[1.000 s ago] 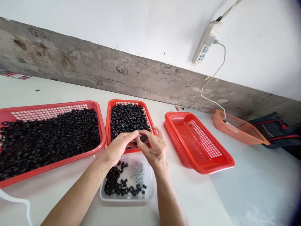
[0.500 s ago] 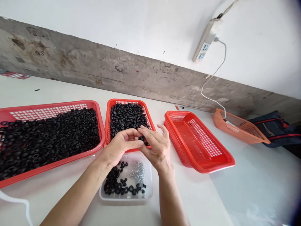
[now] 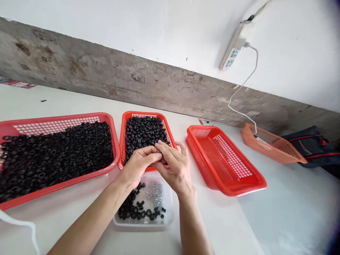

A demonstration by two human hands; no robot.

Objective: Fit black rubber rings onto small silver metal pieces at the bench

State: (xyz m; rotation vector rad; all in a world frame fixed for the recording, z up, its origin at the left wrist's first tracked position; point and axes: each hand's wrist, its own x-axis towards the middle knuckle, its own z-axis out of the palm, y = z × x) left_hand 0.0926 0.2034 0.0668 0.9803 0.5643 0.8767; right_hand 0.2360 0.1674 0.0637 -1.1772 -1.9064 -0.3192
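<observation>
My left hand (image 3: 139,163) and my right hand (image 3: 174,166) meet above the near edge of a small red basket (image 3: 122,141) filled with round black parts (image 3: 143,131). Thumb and fingers of both are closed together around a small black part, now almost wholly covered by the fingers. Below them stands a clear plastic tray (image 3: 143,226). Black rings and short black pieces (image 3: 130,209) lie at its left and front, and tiny silvery bits (image 3: 156,194) are heaped at its right. My left forearm hides part of the tray.
A large red basket (image 3: 114,141) of black rings stands left. Stacked red baskets (image 3: 225,159) are on the right, with an orange basket (image 3: 273,145) and a dark bag (image 3: 310,145) beyond. A power strip (image 3: 233,47) hangs on the wall, its white cable running down to the orange basket.
My right fingers have folded closer over my left fingertips, covering the black part that showed between them. The baskets and tray have not moved on the table.
</observation>
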